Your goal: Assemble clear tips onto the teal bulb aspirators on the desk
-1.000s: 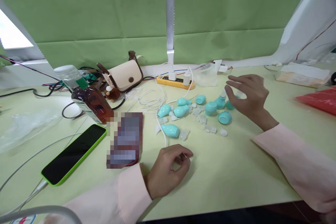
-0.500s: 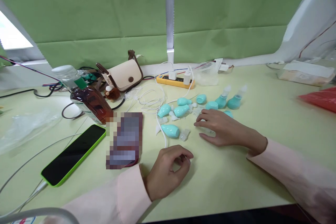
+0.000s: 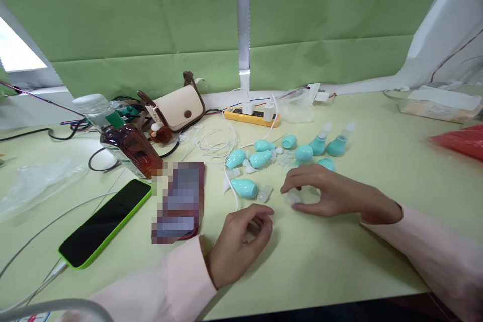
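My right hand (image 3: pixel 322 191) has its thumb and fingertips closed on a small translucent plastic piece (image 3: pixel 291 198), held just over the table. Lower and to the left, my left hand (image 3: pixel 243 244) rests with thumb and index finger curled together; whatever is between them is too small to make out. Between the hands and the back lie several turquoise rubber bulbs, one glossy bulb (image 3: pixel 244 188) closest to my left hand. A clear plastic tip (image 3: pixel 264 193) lies beside it. Two bulbs with translucent nozzles, one of them this nozzled bulb (image 3: pixel 337 146), stand upright beyond my right hand.
At left are a green-cased phone (image 3: pixel 107 224), a blurred dark red phone-like object (image 3: pixel 179 204) and a tilted bottle of brown liquid (image 3: pixel 130 148). A cream handbag (image 3: pixel 181 108), a yellow power strip (image 3: pixel 252 118) and white cables (image 3: pixel 215 143) lie behind. A red bag (image 3: pixel 462 142) is at right.
My right hand has drawn back toward me and slightly right, away from the bulbs, with the translucent piece now between its fingertips. My left hand has barely moved.
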{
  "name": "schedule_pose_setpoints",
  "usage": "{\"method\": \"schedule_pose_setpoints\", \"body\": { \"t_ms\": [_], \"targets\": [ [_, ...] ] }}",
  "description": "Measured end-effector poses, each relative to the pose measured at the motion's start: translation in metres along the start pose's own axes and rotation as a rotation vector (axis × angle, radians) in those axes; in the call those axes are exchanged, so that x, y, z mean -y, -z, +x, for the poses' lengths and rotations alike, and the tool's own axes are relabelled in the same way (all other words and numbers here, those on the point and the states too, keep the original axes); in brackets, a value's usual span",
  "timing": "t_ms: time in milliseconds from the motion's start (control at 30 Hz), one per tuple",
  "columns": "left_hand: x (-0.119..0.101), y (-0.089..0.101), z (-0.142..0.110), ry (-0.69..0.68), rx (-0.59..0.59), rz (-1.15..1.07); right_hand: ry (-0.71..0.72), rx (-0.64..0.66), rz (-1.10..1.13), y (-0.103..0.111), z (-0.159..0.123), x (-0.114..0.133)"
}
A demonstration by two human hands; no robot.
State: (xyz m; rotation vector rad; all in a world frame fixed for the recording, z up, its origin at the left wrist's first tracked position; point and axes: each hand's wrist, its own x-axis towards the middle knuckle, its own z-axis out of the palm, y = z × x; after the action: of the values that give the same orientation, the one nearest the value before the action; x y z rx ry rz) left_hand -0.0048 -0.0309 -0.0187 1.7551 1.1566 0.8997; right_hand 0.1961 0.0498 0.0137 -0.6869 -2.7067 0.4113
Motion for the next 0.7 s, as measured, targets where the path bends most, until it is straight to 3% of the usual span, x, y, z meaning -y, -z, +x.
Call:
{"method": "schedule_pose_setpoints", "body": {
  "t_ms": [67,200,367,433,533,700],
  "targets": [
    [0.001,0.0,0.0,0.015,-0.016,-0.054,0.059,-0.099,0.209,-0.008,0.002,0.012],
    [0.001,0.0,0.001,0.02,-0.042,-0.114,0.053,-0.306,0.382,-0.034,0.006,0.024],
    [0.0,0.0,0.003,0.059,-0.114,-0.203,-0.041,-0.409,0.538,-0.047,0.01,0.02],
    [0.0,0.0,0.003,0.077,-0.153,-0.208,-0.062,-0.429,0.461,-0.044,0.013,0.013],
    [0.001,-0.001,0.004,0.088,-0.197,-0.158,-0.107,-0.424,0.119,-0.039,0.017,-0.006],
    [0.003,-0.003,0.005,0.104,-0.213,-0.079,-0.258,-0.198,-0.433,-0.043,0.022,-0.029]
  ]
}}
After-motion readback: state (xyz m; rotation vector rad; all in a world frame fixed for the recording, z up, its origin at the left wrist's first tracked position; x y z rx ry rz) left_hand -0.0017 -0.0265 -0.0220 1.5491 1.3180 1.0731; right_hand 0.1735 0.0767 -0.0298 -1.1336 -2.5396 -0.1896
